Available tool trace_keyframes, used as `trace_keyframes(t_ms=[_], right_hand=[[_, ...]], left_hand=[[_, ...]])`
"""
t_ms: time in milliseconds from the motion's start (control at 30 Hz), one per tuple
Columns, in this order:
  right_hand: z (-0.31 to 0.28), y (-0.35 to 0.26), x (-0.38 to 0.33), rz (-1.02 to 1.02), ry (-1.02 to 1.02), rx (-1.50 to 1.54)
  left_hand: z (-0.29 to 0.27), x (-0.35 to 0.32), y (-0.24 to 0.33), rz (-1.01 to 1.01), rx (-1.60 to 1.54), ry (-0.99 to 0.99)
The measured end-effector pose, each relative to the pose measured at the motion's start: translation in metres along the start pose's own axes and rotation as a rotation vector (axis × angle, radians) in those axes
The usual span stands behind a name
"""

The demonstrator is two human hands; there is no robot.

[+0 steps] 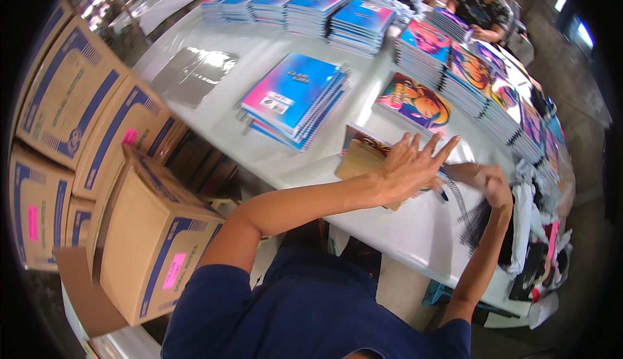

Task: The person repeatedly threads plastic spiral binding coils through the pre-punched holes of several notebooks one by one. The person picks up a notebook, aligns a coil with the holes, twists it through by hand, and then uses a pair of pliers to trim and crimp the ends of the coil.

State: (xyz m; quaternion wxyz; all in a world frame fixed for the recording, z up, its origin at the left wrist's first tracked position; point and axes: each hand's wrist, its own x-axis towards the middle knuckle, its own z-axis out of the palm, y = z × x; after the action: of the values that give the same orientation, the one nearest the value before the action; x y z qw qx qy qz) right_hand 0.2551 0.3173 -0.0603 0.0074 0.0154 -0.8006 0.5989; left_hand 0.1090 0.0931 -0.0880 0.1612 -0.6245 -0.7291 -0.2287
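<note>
My left hand (416, 163) lies flat with fingers spread on a small stack of notebook covers and brown backing boards (361, 156) on the white table (259, 54). My right hand (494, 186) reaches to the right and touches a bundle of black spiral wire bindings (476, 219) at the table's right edge; whether it grips one is unclear. A single notebook with an orange and pink cover (415, 101) lies just beyond my left hand. A stack of blue and pink spiral notebooks (295, 96) sits to the left of it.
Rows of notebook stacks (305, 5) line the far side and the right side (480, 80) of the table. Stacked cardboard boxes (78, 132) stand on my left, one open. A seated person (480, 5) works at the far end. Silver sheets (191, 73) lie at the table's left.
</note>
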Motion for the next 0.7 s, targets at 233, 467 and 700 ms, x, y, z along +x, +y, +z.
trace_keyframes(t_ms=[233,467,700], right_hand=[[0.032,-0.011,0.012,-0.046,-0.025,0.107],[0.037,-0.005,0.021,-0.059,0.051,0.154],[0.046,0.003,0.023,-0.109,0.077,0.600]], left_hand=[[0.001,-0.003,-0.005,-0.022,-0.057,0.014],[-0.005,-0.001,-0.014,-0.049,-0.056,0.009],[-0.021,-0.004,-0.021,-0.108,-0.090,-0.105]])
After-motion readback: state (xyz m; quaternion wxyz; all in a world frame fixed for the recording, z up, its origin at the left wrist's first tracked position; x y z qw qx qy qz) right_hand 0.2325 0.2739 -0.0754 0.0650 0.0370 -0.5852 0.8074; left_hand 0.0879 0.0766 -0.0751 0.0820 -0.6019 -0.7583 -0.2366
